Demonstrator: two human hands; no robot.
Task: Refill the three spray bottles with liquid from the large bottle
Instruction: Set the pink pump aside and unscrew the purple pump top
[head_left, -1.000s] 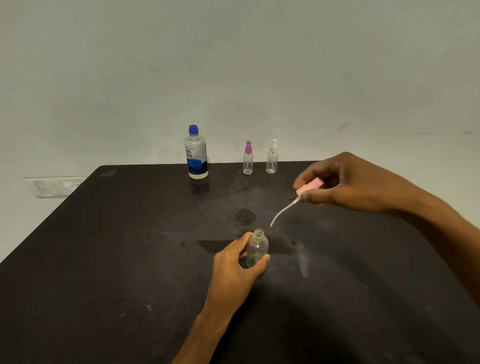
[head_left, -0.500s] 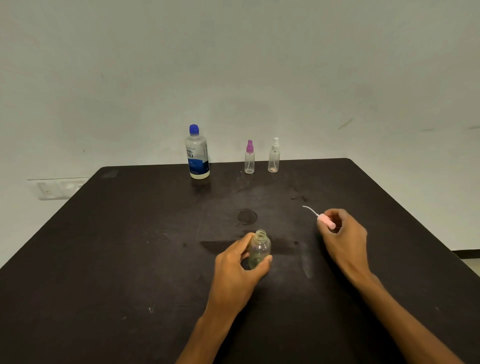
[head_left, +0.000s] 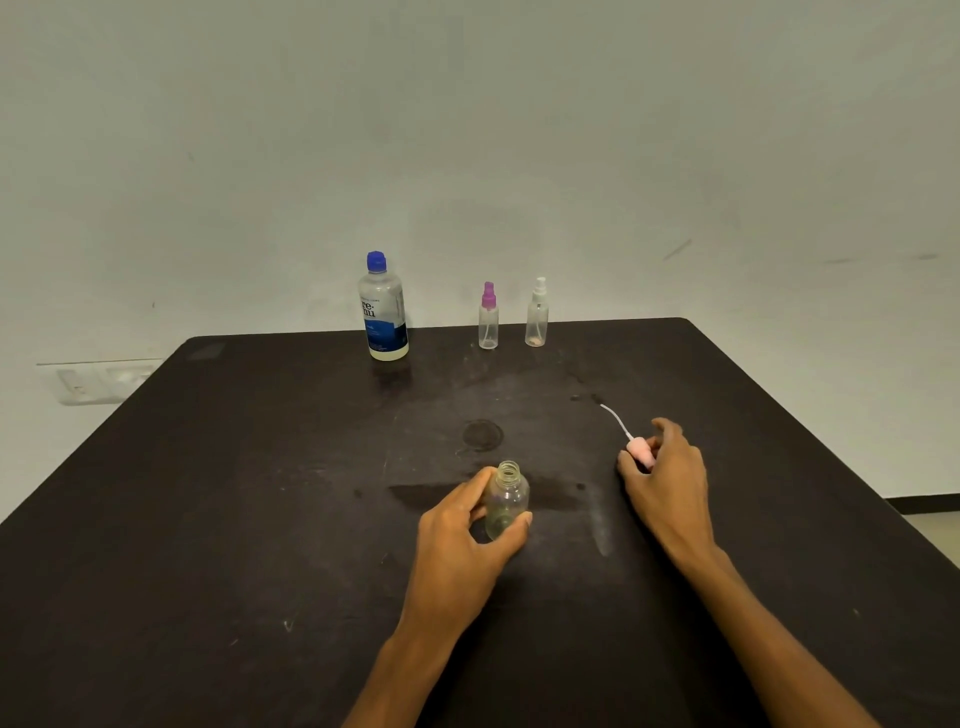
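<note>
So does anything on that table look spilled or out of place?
Nothing looks freshly spilled. The table has a dull round ring mark and pale smears near the open bottle. That bottle's pink spray top is off, at the right hand, which fits refilling.

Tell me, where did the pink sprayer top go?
In the head view the pink sprayer top lies on the dark table, right of the open bottle, at the right hand fingertips, its tube pointing away.
</note>
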